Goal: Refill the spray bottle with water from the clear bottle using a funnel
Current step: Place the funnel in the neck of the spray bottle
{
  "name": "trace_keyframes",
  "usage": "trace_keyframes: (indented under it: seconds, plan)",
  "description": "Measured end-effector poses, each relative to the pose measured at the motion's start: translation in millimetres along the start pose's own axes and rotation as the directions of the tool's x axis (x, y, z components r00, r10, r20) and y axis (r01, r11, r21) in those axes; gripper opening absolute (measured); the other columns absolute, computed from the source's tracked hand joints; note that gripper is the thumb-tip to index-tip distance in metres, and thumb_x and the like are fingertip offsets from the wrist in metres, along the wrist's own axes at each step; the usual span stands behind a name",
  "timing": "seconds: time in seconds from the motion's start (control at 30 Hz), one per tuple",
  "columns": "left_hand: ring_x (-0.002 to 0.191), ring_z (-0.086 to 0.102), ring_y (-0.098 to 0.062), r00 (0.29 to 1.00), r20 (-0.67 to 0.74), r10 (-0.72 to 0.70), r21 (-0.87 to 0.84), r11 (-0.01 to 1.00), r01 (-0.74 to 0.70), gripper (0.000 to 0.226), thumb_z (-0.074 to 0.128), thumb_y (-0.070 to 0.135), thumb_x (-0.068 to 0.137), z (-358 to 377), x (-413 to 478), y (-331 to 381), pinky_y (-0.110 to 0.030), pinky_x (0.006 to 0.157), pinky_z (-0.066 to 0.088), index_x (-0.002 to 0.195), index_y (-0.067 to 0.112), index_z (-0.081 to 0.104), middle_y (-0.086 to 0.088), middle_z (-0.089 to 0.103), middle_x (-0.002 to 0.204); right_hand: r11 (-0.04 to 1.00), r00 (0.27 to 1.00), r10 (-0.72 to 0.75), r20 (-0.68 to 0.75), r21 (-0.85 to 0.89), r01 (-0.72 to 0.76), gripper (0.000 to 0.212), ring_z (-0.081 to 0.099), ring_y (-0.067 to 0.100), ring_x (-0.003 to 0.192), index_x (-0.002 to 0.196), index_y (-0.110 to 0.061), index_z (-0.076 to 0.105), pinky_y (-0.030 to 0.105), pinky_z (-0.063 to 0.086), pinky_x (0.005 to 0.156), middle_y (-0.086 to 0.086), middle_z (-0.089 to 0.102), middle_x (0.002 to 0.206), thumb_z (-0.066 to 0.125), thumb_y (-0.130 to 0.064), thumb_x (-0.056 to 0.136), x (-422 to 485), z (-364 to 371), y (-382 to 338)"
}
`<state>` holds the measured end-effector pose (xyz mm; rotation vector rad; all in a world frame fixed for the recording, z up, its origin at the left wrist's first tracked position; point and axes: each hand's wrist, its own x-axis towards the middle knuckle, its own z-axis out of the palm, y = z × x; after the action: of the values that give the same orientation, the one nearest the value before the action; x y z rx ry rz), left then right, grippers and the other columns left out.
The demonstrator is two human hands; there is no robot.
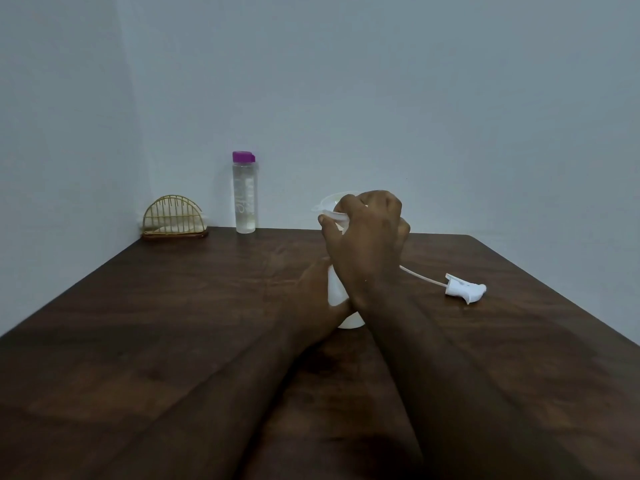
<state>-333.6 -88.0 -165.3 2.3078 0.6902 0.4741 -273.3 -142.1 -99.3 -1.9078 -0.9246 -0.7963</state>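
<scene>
The left hand [313, 289] held the spray bottle [337, 294] upright on the bench [173, 306] to steady it while the right hand [367, 226] pinched the funnel [329, 202], apparently seating it in the hidden neck; the capped clear bottle [245, 195] stood well behind, the spray head [464, 289] lay aside.

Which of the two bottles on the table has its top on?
The clear bottle at the back, closed by its purple cap. The white spray bottle is topless; its spray head lies apart on the table.
</scene>
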Motion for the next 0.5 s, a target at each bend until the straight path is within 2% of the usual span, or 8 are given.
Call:
trace_keyframes:
  seconds: [0.03,0.1,0.27,0.37,0.43,0.5]
  plan:
    - [0.14,0.033,-0.025,0.999,-0.026,0.02,0.015,1.0,-0.019,0.071,0.056,0.045,0.091,0,-1,0,-0.022,0.109,0.023,0.144,0.005,0.031,-0.012,0.036,0.15,1.0,1.0,-0.003,-0.001,-0.021,0.003,0.021,0.042,0.021,0.125,0.097,-0.025,0.071,0.044,0.033,0.098,-0.002,0.058,0.115,0.068,-0.041,0.084,-1,0,0]
    - [0.143,0.025,-0.019,0.997,-0.054,0.062,0.03,0.998,-0.061,0.074,0.059,0.036,0.091,1,-4,-1,-0.019,0.11,0.016,0.149,0.012,0.02,-0.004,0.026,0.156,0.998,1.0,-0.009,0.014,-0.061,0.01,0.023,0.041,0.02,0.126,0.099,-0.025,0.07,0.045,0.033,0.099,-0.002,0.059,0.115,0.064,-0.043,0.086,-1,-2,2]
    - [0.142,0.026,-0.017,0.983,-0.142,0.114,-0.027,0.993,-0.119,0.083,0.064,0.042,0.085,4,-9,-2,-0.013,0.103,0.014,0.15,0.014,0.019,-0.003,0.027,0.156,0.986,0.997,-0.027,0.075,-0.16,0.038,0.028,0.041,0.023,0.125,0.101,-0.027,0.069,0.048,0.032,0.098,0.0,0.063,0.11,0.052,-0.047,0.093,4,-7,3]
    - [0.14,0.031,-0.016,0.983,-0.162,0.085,-0.026,0.996,-0.09,0.093,0.06,0.062,0.076,4,-8,-4,-0.018,0.105,0.017,0.15,0.02,0.021,0.001,0.03,0.155,0.98,0.986,-0.015,0.166,-0.195,0.048,0.028,0.041,0.024,0.122,0.104,-0.027,0.068,0.048,0.032,0.098,0.0,0.062,0.107,0.048,-0.045,0.095,11,-16,-1]
    - [0.142,0.027,-0.017,0.994,-0.101,0.05,-0.034,0.998,-0.053,0.103,0.049,0.071,0.067,4,-9,-2,-0.025,0.112,0.019,0.151,0.02,0.017,0.0,0.024,0.157,0.979,0.976,0.004,0.219,-0.198,0.041,0.028,0.042,0.023,0.12,0.104,-0.027,0.068,0.049,0.031,0.098,0.0,0.062,0.106,0.048,-0.043,0.094,15,-23,-3]
    - [0.144,0.022,-0.017,0.999,-0.047,0.018,-0.02,1.0,-0.019,0.107,0.046,0.071,0.064,2,-12,3,-0.026,0.114,0.016,0.152,0.019,0.012,0.0,0.018,0.16,0.981,0.97,0.014,0.244,-0.192,0.035,0.03,0.042,0.023,0.121,0.107,-0.026,0.066,0.05,0.03,0.1,-0.001,0.062,0.109,0.049,-0.045,0.092,17,-27,-4]
